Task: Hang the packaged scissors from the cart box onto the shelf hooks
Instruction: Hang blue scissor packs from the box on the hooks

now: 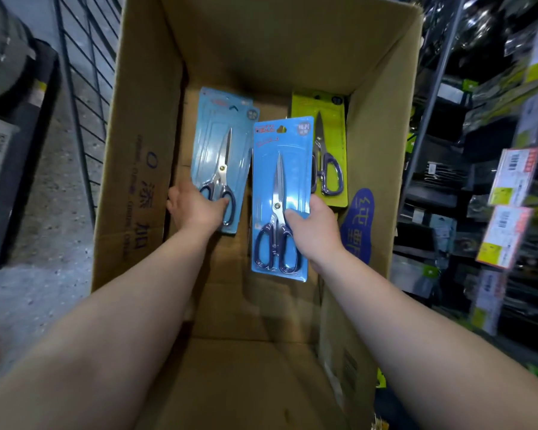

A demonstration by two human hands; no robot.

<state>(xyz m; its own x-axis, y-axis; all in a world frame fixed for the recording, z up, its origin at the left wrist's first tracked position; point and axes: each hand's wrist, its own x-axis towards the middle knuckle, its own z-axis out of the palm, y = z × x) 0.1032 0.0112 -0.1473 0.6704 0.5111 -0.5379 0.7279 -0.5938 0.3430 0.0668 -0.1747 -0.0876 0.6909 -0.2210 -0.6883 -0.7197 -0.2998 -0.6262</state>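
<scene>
Your right hand [316, 234] has its grip closed on a blue scissors pack [280, 193], thumb laid across the front of the card beside the pivot and the fingers hidden behind its right edge, so the pack is held above the floor of the cardboard box [143, 125], roughly at the box's middle. Your left hand [196, 209] also has its grip closed, on a second blue pack [222, 150]: the thumb presses on the scissor handles at the card's lower end and the fingers wrap under its left side. That pack sits toward the left wall of the box and leans slightly right at the top; whether its far end rests on the box floor cannot be told. Both packs are light blue cards with a clear blister, silver blades pointing away from you, a brass-coloured pivot screw and dark blue loop handles nearest you; the right-hand one shows red lettering and a hang hole at its top. A yellow-green pack [331, 169] with dark-handled scissors lies in the far right corner of the box, partly behind the pack in your right hand. Right of the box stand store shelves [479, 169] with price tags [514, 175]; left of it is a wire grid panel [84, 88].
</scene>
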